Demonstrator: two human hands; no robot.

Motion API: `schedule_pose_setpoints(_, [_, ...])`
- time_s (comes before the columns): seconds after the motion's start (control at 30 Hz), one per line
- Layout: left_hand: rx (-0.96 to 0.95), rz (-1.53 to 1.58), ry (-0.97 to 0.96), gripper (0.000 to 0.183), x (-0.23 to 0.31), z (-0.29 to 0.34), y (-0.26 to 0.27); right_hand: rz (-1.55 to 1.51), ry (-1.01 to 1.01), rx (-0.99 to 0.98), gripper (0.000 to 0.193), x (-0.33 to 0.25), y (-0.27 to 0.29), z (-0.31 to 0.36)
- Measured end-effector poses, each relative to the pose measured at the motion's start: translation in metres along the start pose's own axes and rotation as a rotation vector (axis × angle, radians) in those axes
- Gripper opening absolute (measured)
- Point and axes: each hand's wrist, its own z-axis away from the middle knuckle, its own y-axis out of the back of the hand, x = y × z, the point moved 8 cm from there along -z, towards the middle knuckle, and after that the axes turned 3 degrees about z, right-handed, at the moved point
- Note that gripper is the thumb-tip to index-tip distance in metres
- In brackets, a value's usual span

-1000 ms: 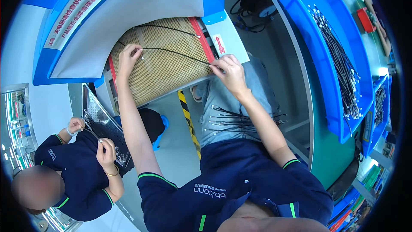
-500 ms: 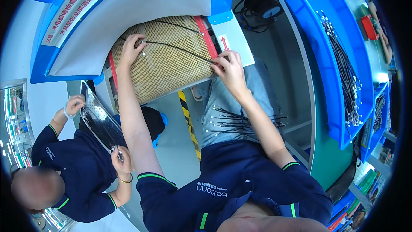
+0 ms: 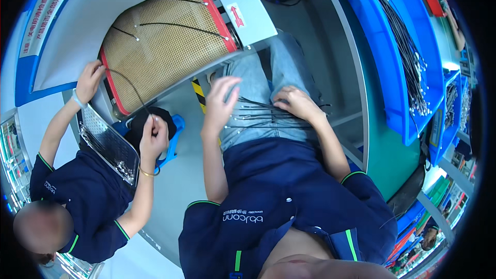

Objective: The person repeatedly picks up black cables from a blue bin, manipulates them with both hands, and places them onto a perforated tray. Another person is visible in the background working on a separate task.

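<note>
A bunch of thin black cables [image 3: 258, 118] with small pale end connectors lies across my lap. Over its left ends hovers my left hand [image 3: 221, 107], slightly blurred, with fingers stretched apart and nothing seen in them. My right hand [image 3: 299, 104] rests on the bunch, fingertips curled and closed around cable at its upper edge; how many strands they grip is hidden. Beyond my knees, a tan mesh conveyor belt [image 3: 160, 54] with red edges carries a black cable [image 3: 181, 27], another cable near its far side [image 3: 178, 0] and a short visible piece [image 3: 124, 33] at the left.
To my left a co-worker stretches a black cable [image 3: 126, 78] between both hands, above a perforated metal tray [image 3: 98, 119] of cables. A blue stool [image 3: 175, 137] stands between us. A long blue bin [image 3: 395, 101] of cables sits right on a green bench [image 3: 400, 175]. A white machine hood [image 3: 98, 20] covers the belt's far end.
Both my hands have left the cable on the belt and come back to my lap. My view has shifted. The co-worker has raised a cable over the belt's near-left corner.
</note>
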Motion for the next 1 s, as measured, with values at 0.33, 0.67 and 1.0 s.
schedule_pose_setpoints(0.33, [-0.147, -0.135, 0.135, 0.029, -0.046, 0.051, -0.038, -0.085, -0.063, -0.017, 0.011, 0.014, -0.012, 0.016])
schedule_pose_setpoints(0.67, [-0.241, -0.148, 0.161, 0.022, -0.053, 0.058, -0.039, -0.336, -0.11, 0.044, 0.012, 0.016, 0.019, 0.027])
schedule_pose_setpoints(1.0, [-0.394, 0.005, 0.174, 0.02, -0.013, 0.046, -0.068, -0.224, 0.151, 0.161, 0.014, -0.035, 0.027, 0.01])
